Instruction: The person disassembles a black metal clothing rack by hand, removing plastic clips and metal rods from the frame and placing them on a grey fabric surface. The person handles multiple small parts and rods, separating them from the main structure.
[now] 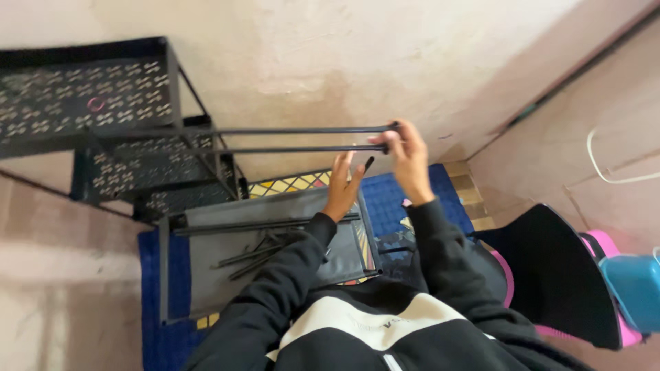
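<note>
right hand [407, 159] grips black rod [302, 130] end | left hand [342, 185] open, fingers by lower rod [289, 150]

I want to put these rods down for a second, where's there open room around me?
The blue mat shows bare between the grey tray and the black chair. The pale floor left of the tray is open. It is crowded inside the tray with loose rods, and around the black perforated shelves where the long rods reach.
</note>
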